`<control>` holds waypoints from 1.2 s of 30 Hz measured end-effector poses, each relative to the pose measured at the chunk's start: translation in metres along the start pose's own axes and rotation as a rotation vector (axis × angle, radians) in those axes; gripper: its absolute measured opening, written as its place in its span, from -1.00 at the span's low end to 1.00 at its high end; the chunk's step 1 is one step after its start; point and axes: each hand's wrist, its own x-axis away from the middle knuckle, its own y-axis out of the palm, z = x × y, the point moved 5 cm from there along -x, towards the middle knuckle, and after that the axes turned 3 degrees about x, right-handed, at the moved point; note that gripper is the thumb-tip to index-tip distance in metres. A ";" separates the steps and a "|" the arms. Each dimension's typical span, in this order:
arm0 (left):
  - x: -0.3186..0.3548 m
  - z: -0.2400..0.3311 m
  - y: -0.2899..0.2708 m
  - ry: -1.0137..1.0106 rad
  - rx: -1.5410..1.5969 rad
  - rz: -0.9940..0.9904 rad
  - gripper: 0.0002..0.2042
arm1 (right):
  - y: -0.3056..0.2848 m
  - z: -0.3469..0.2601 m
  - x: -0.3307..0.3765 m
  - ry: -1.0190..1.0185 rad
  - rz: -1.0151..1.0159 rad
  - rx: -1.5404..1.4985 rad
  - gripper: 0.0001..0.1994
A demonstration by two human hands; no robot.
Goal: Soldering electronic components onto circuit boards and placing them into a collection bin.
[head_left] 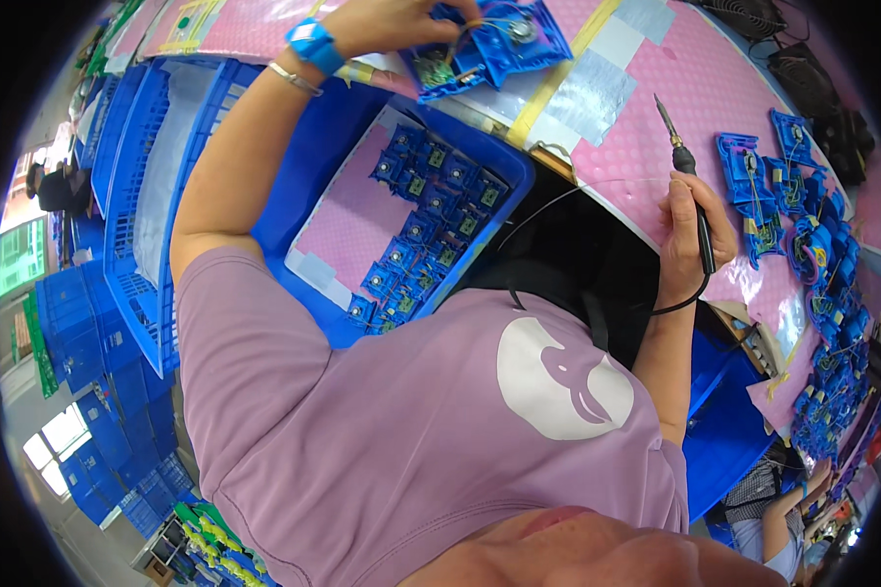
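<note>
My left hand point(401, 22), with a blue band on its wrist, is at the top edge with curled fingers closed on a blue plastic housing point(524, 49). A round metallic part, thin wires and a small green board show in the housing. Part of that hand is cut off by the frame. To the right, my right hand point(695, 220) is wrapped around a soldering iron point(683, 157), its metal tip pointing up and away from the housing. The iron's black cable point(683, 305) loops below the hand. A thin pale strand runs leftward from near my thumb.
Pink bubble sheeting point(636, 117) covers the bench, with yellow tape across it. Several similar housings point(754, 186) crowd its right side. A blue crate point(519, 181) beside my body holds more in rows. Blue crates point(93, 333) are stacked at left; other people point(778, 528) sit at lower right.
</note>
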 end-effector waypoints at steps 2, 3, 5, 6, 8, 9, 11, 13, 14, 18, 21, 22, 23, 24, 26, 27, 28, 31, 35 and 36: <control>0.031 0.005 -0.014 0.306 0.585 0.292 -0.85 | 0.000 0.004 0.000 -0.001 -0.003 -0.021 -0.89; 0.052 -0.004 -0.017 -0.061 0.006 0.240 -0.89 | 0.000 0.007 0.000 -0.004 0.003 -0.048 -0.89; 0.097 0.004 -0.023 -0.349 0.062 0.324 -0.81 | -0.002 0.010 0.000 0.009 0.019 -0.047 -0.89; 0.130 -0.001 -0.023 -0.354 0.072 0.383 -0.79 | -0.003 0.010 0.000 0.003 0.038 -0.065 -0.89; 0.191 0.000 0.002 -0.393 0.090 0.437 -0.76 | -0.004 0.013 0.000 0.019 0.064 -0.048 -0.87; 0.220 0.004 0.013 -0.538 0.033 0.521 -0.76 | -0.004 0.014 0.000 0.011 0.068 -0.072 -0.86; 0.278 0.003 0.046 -0.757 -0.075 0.590 -0.77 | -0.005 0.014 -0.004 -0.004 0.073 -0.090 -0.85; 0.335 -0.022 0.111 -0.907 -0.120 0.579 -0.79 | -0.001 0.013 -0.005 -0.043 0.067 -0.094 -0.85; 0.352 -0.041 0.144 -0.971 -0.128 0.577 -0.81 | -0.006 0.011 -0.006 -0.053 0.073 -0.085 -0.85; 0.414 -0.110 0.277 -1.213 -0.169 0.522 -0.90 | -0.008 0.020 -0.004 -0.050 0.028 -0.186 -0.86; 0.425 -0.139 0.351 -1.237 -0.253 0.543 -0.87 | 0.002 0.014 0.000 -0.011 0.031 -0.101 -0.83; 0.422 -0.143 0.367 -1.381 -0.243 0.578 -0.85 | 0.002 0.014 0.000 -0.012 0.029 -0.096 -0.83; 0.421 -0.146 0.379 -1.528 -0.233 0.611 -0.82 | 0.002 0.014 -0.001 -0.025 0.024 -0.070 -0.83; 0.409 -0.150 0.389 -1.527 -0.224 0.607 -0.82 | 0.001 0.016 -0.002 -0.037 0.021 -0.040 -0.82; 0.386 -0.157 0.410 -1.413 0.056 0.326 -0.79 | 0.003 0.019 -0.004 -0.045 0.006 -0.063 -0.83; 0.377 -0.159 0.405 -1.408 0.063 0.325 -0.79 | 0.001 0.019 -0.005 -0.058 0.006 -0.080 -0.83; 0.363 -0.162 0.391 -1.393 0.081 0.355 -0.76 | -0.001 0.018 -0.006 -0.068 0.012 -0.075 -0.83; 0.353 -0.152 0.299 -1.161 -0.284 0.795 -0.67 | 0.001 0.010 -0.006 0.045 0.073 -0.073 -0.86; 0.259 -0.112 0.094 -0.758 -0.291 1.323 -0.65 | 0.005 0.014 -0.006 0.002 -0.005 0.032 -0.91; 0.230 -0.107 0.058 -0.614 -0.330 1.381 -0.65 | 0.004 0.011 -0.007 0.001 -0.017 0.044 -0.93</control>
